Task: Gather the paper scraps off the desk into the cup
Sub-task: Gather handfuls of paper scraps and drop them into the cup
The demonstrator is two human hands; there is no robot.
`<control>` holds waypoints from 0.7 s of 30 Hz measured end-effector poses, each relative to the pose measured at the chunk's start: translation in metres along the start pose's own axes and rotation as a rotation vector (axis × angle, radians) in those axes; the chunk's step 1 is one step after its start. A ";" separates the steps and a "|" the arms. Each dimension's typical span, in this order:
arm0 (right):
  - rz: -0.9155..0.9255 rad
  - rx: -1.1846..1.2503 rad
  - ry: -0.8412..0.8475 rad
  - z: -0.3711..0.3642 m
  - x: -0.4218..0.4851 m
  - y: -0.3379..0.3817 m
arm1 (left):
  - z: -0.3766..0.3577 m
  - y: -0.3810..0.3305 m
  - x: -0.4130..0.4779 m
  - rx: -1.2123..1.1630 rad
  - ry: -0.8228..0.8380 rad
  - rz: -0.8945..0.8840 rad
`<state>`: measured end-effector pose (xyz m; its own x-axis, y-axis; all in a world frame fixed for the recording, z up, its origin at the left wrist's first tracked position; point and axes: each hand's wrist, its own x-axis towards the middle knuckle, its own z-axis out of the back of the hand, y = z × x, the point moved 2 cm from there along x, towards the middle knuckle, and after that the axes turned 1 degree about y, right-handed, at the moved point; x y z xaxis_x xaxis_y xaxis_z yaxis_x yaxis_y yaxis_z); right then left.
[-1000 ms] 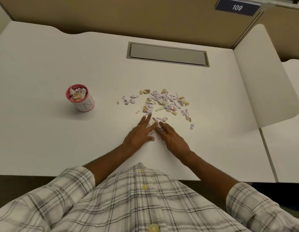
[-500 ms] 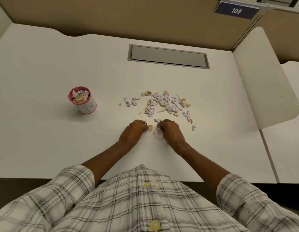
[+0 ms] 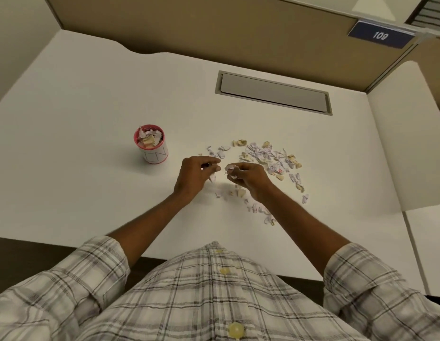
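Observation:
A small white cup (image 3: 153, 148) with a red rim stands on the white desk (image 3: 91, 119), heaped with torn paper. Right of it, many paper scraps (image 3: 268, 155) lie scattered, white, lilac and tan. My left hand (image 3: 194, 174) is lifted off the desk, fingers curled on a few scraps. My right hand (image 3: 248, 177) faces it a few centimetres away, also closed on scraps. More loose scraps (image 3: 257, 209) lie on the desk beneath and behind my right wrist. The cup is to the left of my left hand.
A grey cable hatch (image 3: 273, 93) is set into the desk at the back. A white divider panel (image 3: 408, 143) rises on the right. Tan partition walls stand behind, with a "109" sign (image 3: 380, 35). My plaid shirt fills the bottom.
Both hands went from flat on the desk, sweeping scraps together, to closed on scraps and raised off the surface. A few scraps stay where they were gathered.

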<state>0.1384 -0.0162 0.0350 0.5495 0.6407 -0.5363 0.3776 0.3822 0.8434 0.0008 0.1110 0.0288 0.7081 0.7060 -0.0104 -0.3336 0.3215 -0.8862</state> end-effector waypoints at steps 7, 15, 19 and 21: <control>0.018 0.046 0.151 -0.082 0.020 0.044 | 0.093 0.001 0.023 0.012 -0.186 -0.040; 0.069 -0.141 0.137 -0.174 0.047 0.097 | 0.158 0.010 0.055 0.162 -0.318 0.005; 0.081 -0.261 0.094 -0.198 0.058 0.106 | 0.164 0.016 0.060 0.170 -0.308 0.019; 0.085 -0.283 0.085 -0.205 0.060 0.107 | 0.167 0.018 0.059 0.157 -0.305 0.017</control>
<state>0.0587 0.2000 0.1001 0.5014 0.7273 -0.4687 0.1040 0.4871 0.8671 -0.0672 0.2637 0.0890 0.4904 0.8609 0.1353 -0.4525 0.3842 -0.8047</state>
